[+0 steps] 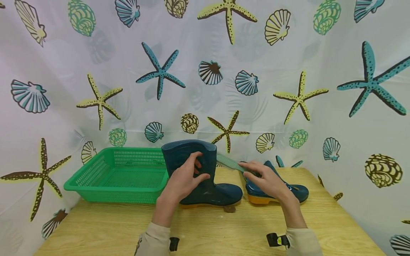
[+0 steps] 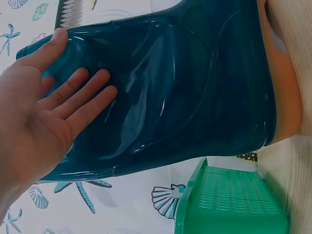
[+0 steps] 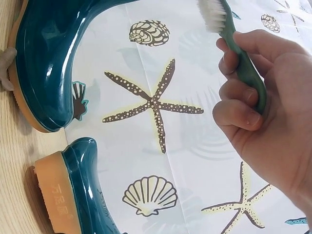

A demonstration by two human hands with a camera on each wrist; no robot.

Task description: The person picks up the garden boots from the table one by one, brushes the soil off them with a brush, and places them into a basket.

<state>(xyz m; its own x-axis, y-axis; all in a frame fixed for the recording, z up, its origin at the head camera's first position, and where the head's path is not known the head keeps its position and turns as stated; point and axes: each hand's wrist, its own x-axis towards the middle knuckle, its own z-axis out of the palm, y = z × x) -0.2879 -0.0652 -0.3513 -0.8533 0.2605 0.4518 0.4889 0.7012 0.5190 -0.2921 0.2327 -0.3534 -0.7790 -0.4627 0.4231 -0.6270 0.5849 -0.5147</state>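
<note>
A dark blue-green rubber boot point(image 1: 205, 174) with an orange sole stands upright on the table, toe to the right. My left hand point(image 1: 183, 179) is at the side of its shaft, fingers loosely extended; the left wrist view shows the palm and fingers point(image 2: 90, 100) over the glossy shaft point(image 2: 161, 87). Curled round the handle of a green scrub brush point(image 3: 246, 70) is my right hand point(image 1: 267, 179). The white bristles point(image 3: 212, 14) show in the right wrist view. Behind that hand sits a second matching boot point(image 1: 299, 193), partly hidden by the hand and forearm.
On the left a green plastic basket point(image 1: 118, 195) stands close beside the upright boot. A small brown lump point(image 1: 229, 209) lies at the boot's sole, near the toe. The wooden table point(image 1: 224, 231) backs onto a white curtain point(image 1: 198, 96) with starfish and shell prints.
</note>
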